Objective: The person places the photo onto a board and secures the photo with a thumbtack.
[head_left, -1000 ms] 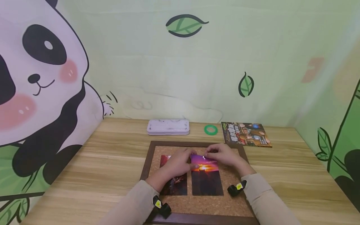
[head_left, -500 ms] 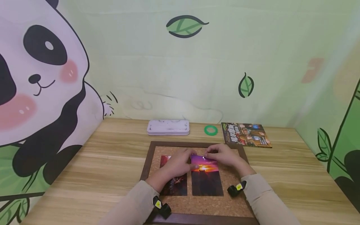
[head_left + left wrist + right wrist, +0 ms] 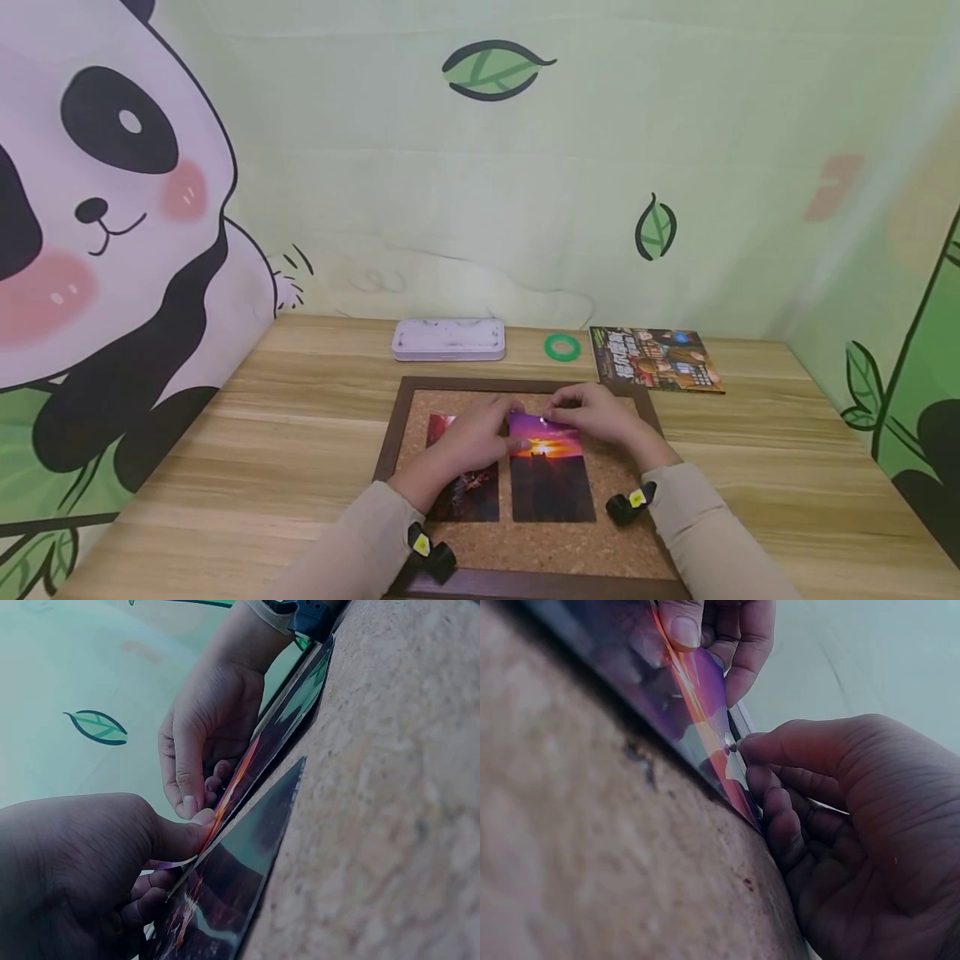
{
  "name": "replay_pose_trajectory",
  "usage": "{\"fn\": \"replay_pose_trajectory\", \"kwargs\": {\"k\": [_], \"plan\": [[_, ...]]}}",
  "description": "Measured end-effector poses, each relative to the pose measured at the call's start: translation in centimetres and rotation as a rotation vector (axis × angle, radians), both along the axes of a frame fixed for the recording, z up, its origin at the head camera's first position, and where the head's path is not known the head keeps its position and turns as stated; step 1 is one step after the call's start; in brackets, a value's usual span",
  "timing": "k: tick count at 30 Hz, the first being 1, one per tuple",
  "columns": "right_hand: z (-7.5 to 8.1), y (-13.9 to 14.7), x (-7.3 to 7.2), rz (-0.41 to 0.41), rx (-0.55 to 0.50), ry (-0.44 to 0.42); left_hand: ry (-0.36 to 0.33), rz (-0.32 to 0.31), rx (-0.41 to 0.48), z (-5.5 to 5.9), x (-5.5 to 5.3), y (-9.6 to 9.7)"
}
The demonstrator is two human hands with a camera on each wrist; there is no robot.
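A sunset photo (image 3: 552, 487) lies on a cork board (image 3: 558, 550) with a dark wooden frame. Left of it is a dark red photo (image 3: 480, 500), partly covered by my left hand (image 3: 472, 437). That hand pinches the sunset photo near its upper left, thumb on the picture and fingers behind its edge, as the left wrist view shows. My right hand (image 3: 596, 414) is at the upper right of the same photo. Its thumb and fingertips pinch a small shiny push pin (image 3: 730, 744) at the picture's surface; the pin's point is hidden.
Behind the board stand a pale tin case (image 3: 448, 340), a green tape ring (image 3: 562, 347) and a printed booklet (image 3: 660, 360) close to the frame's back right corner. The wooden table (image 3: 300, 433) ends at a green printed wall cloth (image 3: 525, 183).
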State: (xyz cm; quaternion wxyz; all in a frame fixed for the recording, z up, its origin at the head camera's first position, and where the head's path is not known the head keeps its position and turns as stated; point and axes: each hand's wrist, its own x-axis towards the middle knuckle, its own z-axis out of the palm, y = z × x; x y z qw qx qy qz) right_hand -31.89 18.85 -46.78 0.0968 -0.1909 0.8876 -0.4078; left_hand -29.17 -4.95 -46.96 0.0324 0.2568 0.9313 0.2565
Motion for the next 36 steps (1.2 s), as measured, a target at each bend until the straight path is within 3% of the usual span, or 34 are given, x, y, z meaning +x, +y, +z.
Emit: {"fn": "replay_pose_trajectory", "kwargs": {"k": [25, 36], "plan": [[0.17, -0.42, 0.02, -0.028, 0.057, 0.013, -0.029, 0.008, 0.013, -0.16, -0.07, -0.21], [0.1, -0.55, -0.23, -0.021, 0.052, 0.021, -0.006, 0.018, 0.011, -0.3, -0.27, -0.47]]}}
